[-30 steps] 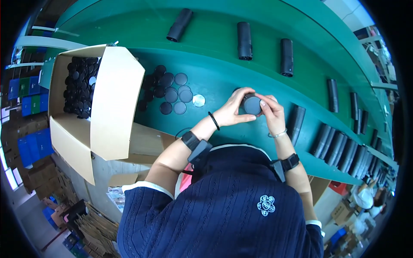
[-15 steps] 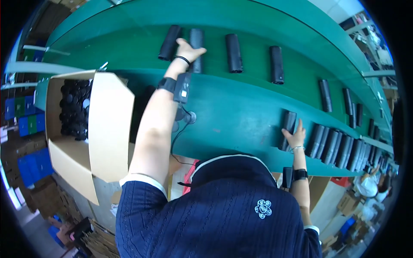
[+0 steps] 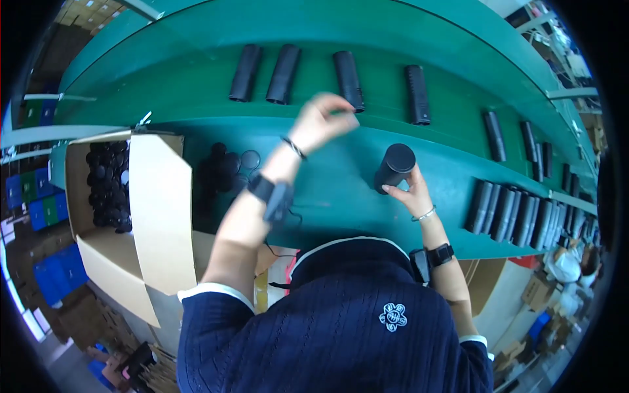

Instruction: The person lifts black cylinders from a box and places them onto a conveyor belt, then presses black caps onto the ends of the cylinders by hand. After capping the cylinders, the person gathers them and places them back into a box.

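since half a second ago the left hand (image 3: pixel 322 120) has pulled back from the far row of tubes and now hangs above the green belt (image 3: pixel 196 52), fingers loosely curled and holding nothing that shows; the right hand (image 3: pixel 407 194) has left the tubes at the right and grips a black tube (image 3: pixel 394 168) near its base, stood on end on the near ledge with its capped top up. the hands are apart. four black tubes (image 3: pixel 347 80) lie spaced on the belt beyond, a packed row (image 3: pixel 508 209) sits to the right, loose black caps (image 3: pixel 226 171) lie left, beside an open cardboard box (image 3: pixel 157 216) of more. held low and by one hand only, the tube could tip or slip
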Action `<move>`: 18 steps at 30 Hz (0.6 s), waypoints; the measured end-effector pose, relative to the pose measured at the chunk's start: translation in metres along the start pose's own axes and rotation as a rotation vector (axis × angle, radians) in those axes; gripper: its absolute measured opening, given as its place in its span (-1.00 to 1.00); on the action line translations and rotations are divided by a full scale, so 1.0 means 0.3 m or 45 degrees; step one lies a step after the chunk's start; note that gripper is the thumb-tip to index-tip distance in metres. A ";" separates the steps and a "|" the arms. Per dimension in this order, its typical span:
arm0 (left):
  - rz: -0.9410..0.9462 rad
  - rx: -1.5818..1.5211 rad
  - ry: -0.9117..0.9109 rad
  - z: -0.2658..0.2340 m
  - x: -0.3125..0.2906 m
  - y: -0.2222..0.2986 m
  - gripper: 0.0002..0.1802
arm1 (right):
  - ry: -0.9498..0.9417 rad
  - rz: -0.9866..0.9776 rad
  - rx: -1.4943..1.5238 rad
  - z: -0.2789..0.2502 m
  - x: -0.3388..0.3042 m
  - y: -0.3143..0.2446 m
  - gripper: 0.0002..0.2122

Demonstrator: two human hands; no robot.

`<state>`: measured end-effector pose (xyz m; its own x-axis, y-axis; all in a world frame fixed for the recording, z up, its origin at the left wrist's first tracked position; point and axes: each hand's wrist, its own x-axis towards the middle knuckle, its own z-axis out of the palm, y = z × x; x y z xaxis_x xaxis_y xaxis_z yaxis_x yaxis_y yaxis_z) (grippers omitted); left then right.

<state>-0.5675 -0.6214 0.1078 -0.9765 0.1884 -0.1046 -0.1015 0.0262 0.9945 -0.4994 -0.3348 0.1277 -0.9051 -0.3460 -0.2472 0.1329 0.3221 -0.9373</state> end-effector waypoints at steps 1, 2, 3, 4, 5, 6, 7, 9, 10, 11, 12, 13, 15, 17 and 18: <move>0.062 0.096 -0.110 0.076 -0.100 0.061 -0.39 | -0.063 -0.015 0.046 0.026 0.014 -0.004 -0.28; 0.210 0.034 -0.106 0.150 -0.177 0.032 -0.37 | -0.094 -0.018 0.048 0.052 0.026 -0.011 -0.28; 0.357 -0.029 -0.102 0.215 -0.239 -0.003 -0.34 | -0.196 -0.058 -0.039 0.073 0.028 -0.013 -0.33; 0.329 -0.084 0.009 0.246 -0.285 0.003 -0.32 | -0.290 -0.097 -0.119 0.095 0.033 -0.012 -0.37; 0.302 -0.139 0.117 0.262 -0.324 0.010 -0.30 | -0.310 -0.092 -0.113 0.100 0.039 -0.021 -0.37; 0.241 -0.085 0.112 0.245 -0.361 0.024 -0.28 | -0.297 -0.128 -0.113 0.105 0.054 -0.061 -0.45; 0.230 -0.081 0.143 0.237 -0.386 0.015 -0.28 | -0.293 -0.167 -0.118 0.109 0.065 -0.104 -0.53; 0.231 0.066 0.189 0.230 -0.425 -0.010 -0.26 | -0.220 -0.069 0.059 0.116 0.050 -0.153 -0.65; 0.290 0.165 0.193 0.229 -0.435 -0.020 -0.25 | -0.319 0.034 0.242 0.106 0.039 -0.155 -0.69; 0.287 0.166 0.204 0.227 -0.439 -0.033 -0.25 | -0.415 0.138 0.423 0.104 0.033 -0.160 -0.73; 0.342 0.199 0.166 0.228 -0.436 -0.036 -0.23 | -0.432 0.049 0.260 0.124 0.027 -0.177 -0.78; 0.398 0.232 0.126 0.230 -0.438 -0.038 -0.21 | -0.434 0.051 0.258 0.127 0.023 -0.174 -0.78; 0.406 0.223 0.116 0.234 -0.451 -0.013 -0.22 | -0.412 0.027 0.257 0.131 0.018 -0.166 -0.79; 0.415 0.216 0.101 0.240 -0.455 -0.013 -0.23 | -0.417 -0.024 0.219 0.135 0.007 -0.170 -0.79; 0.396 0.239 0.096 0.247 -0.456 -0.028 -0.26 | -0.425 -0.075 0.182 0.139 -0.001 -0.171 -0.80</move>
<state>-0.4189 -0.5747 0.1134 -0.9671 0.1431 0.2102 0.2322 0.1603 0.9593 -0.4891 -0.3880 0.1654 -0.7341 -0.6367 -0.2361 0.1608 0.1749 -0.9714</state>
